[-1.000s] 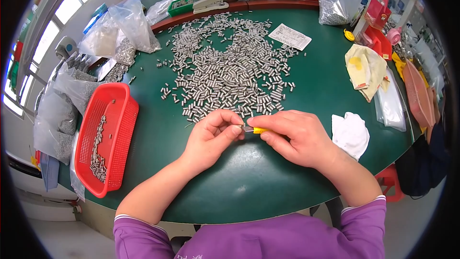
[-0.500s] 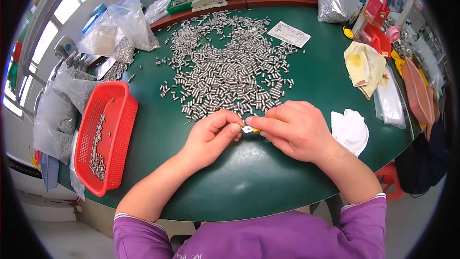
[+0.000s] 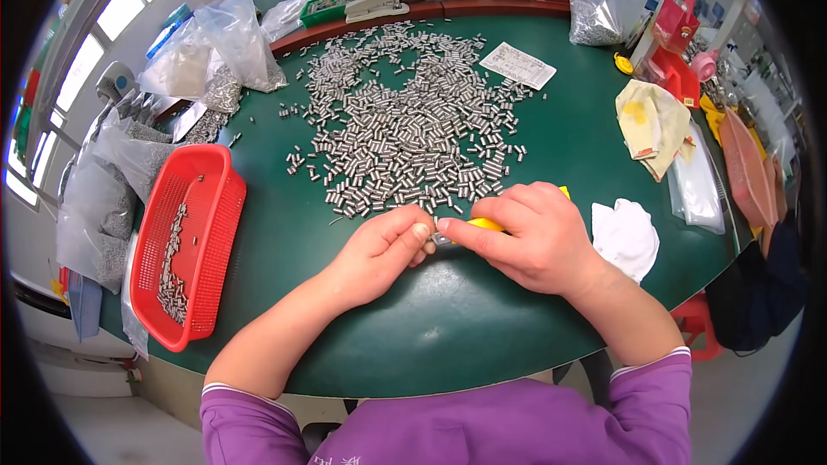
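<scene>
On the green table (image 3: 517,155), your 2 hands met: left hand (image 3: 379,254) pinched 1 small metal pin (image 3: 433,239), right hand (image 3: 534,237) gripped 1 yellow tool (image 3: 484,225), beside 1 red basket (image 3: 189,241).

The right hand (image 3: 538,237) hides most of the yellow tool (image 3: 484,224), perhaps a pick.

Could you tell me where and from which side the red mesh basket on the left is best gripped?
Probably by the raised rim of the red mesh basket on its long right side, from above: that edge faces the left hand across bare green table, while plastic bags crowd its far side.
</scene>
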A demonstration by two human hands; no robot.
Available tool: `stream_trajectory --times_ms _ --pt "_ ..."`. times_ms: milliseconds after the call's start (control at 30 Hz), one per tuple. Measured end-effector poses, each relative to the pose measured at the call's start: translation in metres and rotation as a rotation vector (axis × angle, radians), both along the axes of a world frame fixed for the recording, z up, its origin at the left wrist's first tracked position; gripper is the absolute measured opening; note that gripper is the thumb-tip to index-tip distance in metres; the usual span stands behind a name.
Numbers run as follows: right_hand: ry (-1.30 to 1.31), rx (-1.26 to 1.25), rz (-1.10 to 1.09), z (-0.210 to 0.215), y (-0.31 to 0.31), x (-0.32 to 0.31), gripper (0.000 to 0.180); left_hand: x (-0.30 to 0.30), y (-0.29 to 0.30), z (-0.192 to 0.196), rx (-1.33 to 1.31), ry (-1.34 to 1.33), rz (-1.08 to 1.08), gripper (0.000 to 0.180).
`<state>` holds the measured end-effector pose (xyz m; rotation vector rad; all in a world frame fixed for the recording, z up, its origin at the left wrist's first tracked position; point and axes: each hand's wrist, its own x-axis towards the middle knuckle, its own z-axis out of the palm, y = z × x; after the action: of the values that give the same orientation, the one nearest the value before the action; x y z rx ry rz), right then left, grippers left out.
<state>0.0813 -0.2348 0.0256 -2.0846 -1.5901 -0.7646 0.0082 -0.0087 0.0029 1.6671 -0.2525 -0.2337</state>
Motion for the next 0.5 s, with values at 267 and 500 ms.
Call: stream_trajectory --times_ms 267,500 --pt "0.092 0.010 -0.013 0.002 0.001 -0.002 0.037 -0.005 -0.009 0.000 -0.181 -0.046 0.164 0.008" --pt "0.159 0.045 -0.053 0.002 0.002 -0.001 0.037 -0.005 -0.014 -0.004 -0.243 -0.084 0.182 0.013"
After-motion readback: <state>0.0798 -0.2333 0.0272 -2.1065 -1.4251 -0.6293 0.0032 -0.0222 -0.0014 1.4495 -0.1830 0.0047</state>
